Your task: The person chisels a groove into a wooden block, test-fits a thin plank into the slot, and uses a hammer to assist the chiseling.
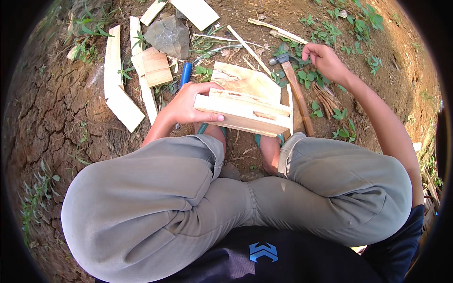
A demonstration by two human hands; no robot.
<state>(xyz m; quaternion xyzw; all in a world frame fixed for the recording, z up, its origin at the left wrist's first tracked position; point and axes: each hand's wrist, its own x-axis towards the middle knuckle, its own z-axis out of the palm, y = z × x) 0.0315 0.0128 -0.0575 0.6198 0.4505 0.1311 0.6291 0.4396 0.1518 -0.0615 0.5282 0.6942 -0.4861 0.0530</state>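
Note:
My left hand [186, 104] grips a small box-like assembly of pale wood boards [240, 113] from its left end, thumb across the near face. The assembly sits tilted above my feet, with a slot in its near side and a wider panel at the back. My right hand [328, 61] hovers at the upper right with its fingers curled in. Whatever those fingers hold, if anything, is too small to make out. Just left of and below it lies a hammer [297, 94] with a wooden handle. The end of a thin wood strip [278, 31] comes up beside its fingertips.
A blue cylindrical handle [186, 74] stands behind my left hand, its lower part hidden. Pale boards [125, 107] and a square wood piece [157, 68] lie on the left. A grey rock [168, 37] and loose strips lie farther off. Low green plants grow from the brown soil.

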